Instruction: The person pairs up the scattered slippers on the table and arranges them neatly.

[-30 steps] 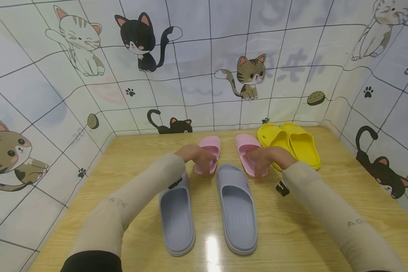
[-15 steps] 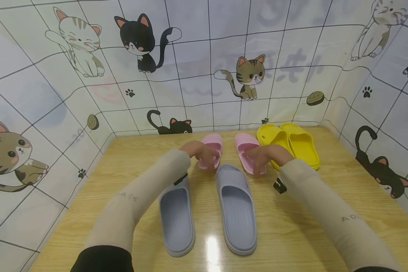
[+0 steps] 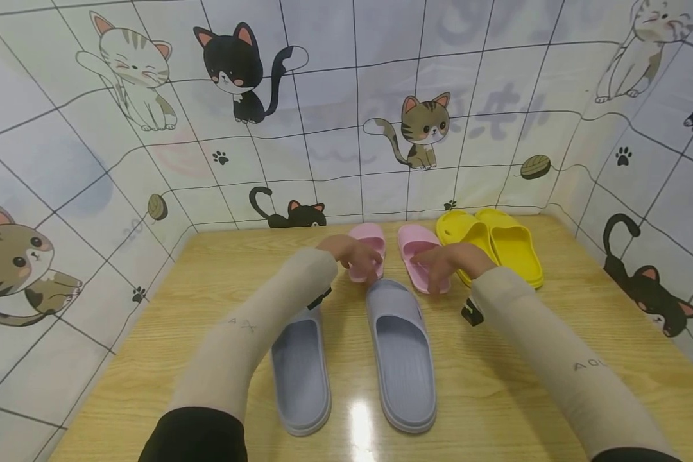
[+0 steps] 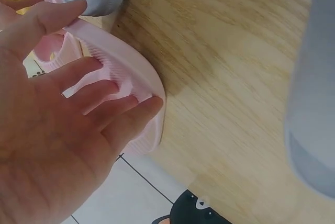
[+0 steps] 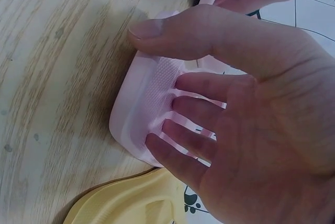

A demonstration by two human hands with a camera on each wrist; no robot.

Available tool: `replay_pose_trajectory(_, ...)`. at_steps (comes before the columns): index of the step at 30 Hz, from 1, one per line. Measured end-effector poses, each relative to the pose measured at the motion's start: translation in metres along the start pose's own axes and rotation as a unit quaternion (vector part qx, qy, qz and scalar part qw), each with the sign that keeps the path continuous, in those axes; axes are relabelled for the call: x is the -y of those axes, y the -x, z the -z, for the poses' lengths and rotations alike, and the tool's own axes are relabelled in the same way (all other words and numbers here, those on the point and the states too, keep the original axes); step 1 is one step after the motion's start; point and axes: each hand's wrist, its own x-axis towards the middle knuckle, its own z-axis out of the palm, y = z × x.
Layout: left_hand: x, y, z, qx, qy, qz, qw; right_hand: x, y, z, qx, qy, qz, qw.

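Two small pink slippers lie at the back of the wooden tabletop, toes toward the wall. My left hand [image 3: 359, 255] is over the left pink slipper [image 3: 367, 232]. In the left wrist view, its extended fingers rest on the footbed [image 4: 125, 54] and the thumb lies at the heel edge. My right hand [image 3: 456, 262] reaches over the right pink slipper [image 3: 418, 237]. The right wrist view shows fairly straight fingers on the textured footbed [image 5: 137, 90], with the thumb stretched across the heel end. The left hand covers part of its slipper in the head view.
Two larger grey slides, a left one [image 3: 301, 372] and a right one [image 3: 405, 359], lie in front, the right one's toe close to the pink pair. Yellow clogs [image 3: 516, 247] stand beside the right pink slipper. A cat-printed wall [image 3: 335, 147] borders the back and sides.
The left pink slipper has slid right and slightly back with my left hand, closing in on the other. The right slipper has shifted slightly back with my right hand.
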Motion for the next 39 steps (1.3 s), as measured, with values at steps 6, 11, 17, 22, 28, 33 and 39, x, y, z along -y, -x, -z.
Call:
replay_pose_trajectory(6, -0.005, -0.005, 0.000, -0.013, 0.007, 0.000, 0.9999, 0.001, 0.000, 0.000, -0.002, -0.006, -0.007, 1.0000)
replay_pose_trajectory(11, -0.011, -0.007, 0.000, -0.029, -0.050, 0.008, 0.9983, 0.001, -0.001, 0.001, -0.001, -0.009, -0.008, 0.9999)
replay_pose_trajectory(17, -0.016, -0.005, 0.001, -0.034, -0.059, 0.032, 0.9971, 0.001, -0.003, 0.002, -0.001, -0.011, -0.008, 0.9999)
replay_pose_trajectory(22, -0.014, -0.005, 0.002, -0.033, -0.018, 0.022, 0.9991, 0.001, -0.003, 0.002, -0.004, -0.009, -0.002, 0.9999)
replay_pose_trajectory(28, -0.017, -0.005, 0.002, -0.049, -0.042, 0.019, 0.9977, -0.001, -0.004, 0.000, -0.009, -0.006, -0.004, 0.9999)
replay_pose_trajectory(33, -0.021, -0.007, 0.002, -0.058, -0.082, 0.030, 0.9945, -0.002, -0.004, -0.001, -0.006, -0.012, -0.007, 0.9999)
replay_pose_trajectory(39, -0.023, -0.011, 0.002, -0.067, -0.113, 0.031, 0.9909, -0.002, -0.003, -0.001, -0.006, -0.013, -0.013, 0.9998)
